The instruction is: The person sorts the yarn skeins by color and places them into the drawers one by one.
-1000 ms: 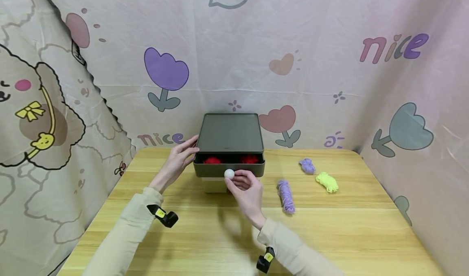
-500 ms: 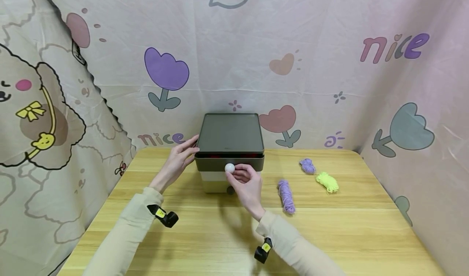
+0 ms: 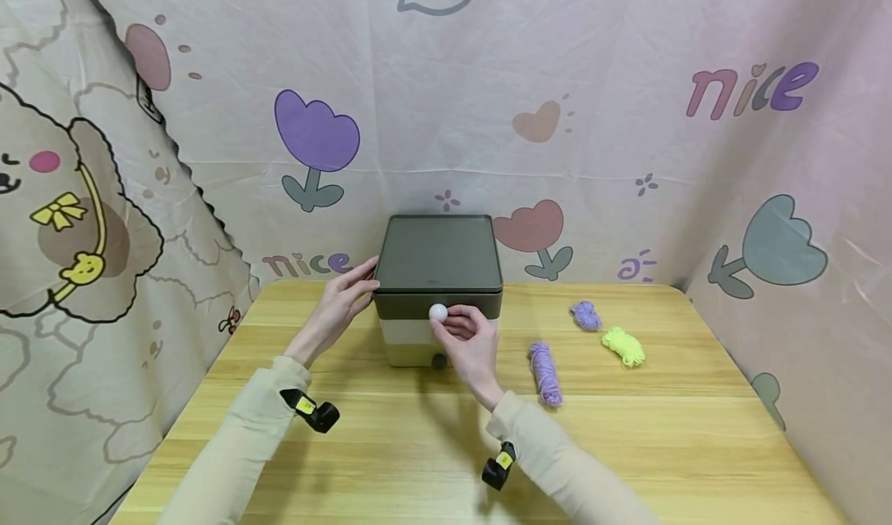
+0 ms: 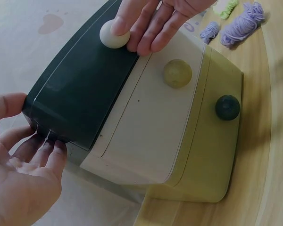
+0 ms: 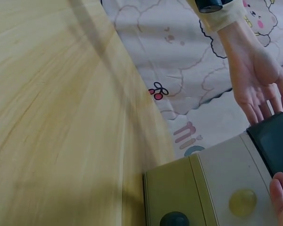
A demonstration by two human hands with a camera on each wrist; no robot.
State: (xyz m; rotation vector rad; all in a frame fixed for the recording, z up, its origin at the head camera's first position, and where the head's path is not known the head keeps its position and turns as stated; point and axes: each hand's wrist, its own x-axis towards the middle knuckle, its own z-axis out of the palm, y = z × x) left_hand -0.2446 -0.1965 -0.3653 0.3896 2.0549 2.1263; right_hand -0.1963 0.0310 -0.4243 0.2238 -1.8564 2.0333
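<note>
A small three-tier drawer box point(image 3: 440, 254) with a dark grey top stands at the back of the table. Its top drawer point(image 4: 80, 84) is dark and sits flush under the lid. In the head view, my right hand point(image 3: 474, 347) has thumb and forefinger at the round white knob point(image 3: 437, 313) of that drawer, pinching it. From the left, my left hand point(image 3: 337, 308) touches the side of the box near the top. Its fingers point(image 5: 259, 106) are extended against the wall, with the thumb near the top edge. Below are a cream drawer point(image 4: 146, 113) and a yellow-green drawer point(image 4: 207, 127).
Right of the box lie a long purple yarn bundle point(image 3: 545, 374), a small purple yarn bundle point(image 3: 585, 316) and a neon yellow one point(image 3: 623, 346). The wooden table point(image 3: 390, 447) meets a printed cloth point(image 3: 432, 107) behind and at both sides.
The top drawer, earlier pulled out with red contents visible, has slid back flush into the box. My right hand has moved away from me with its knob. My left hand has stayed in place.
</note>
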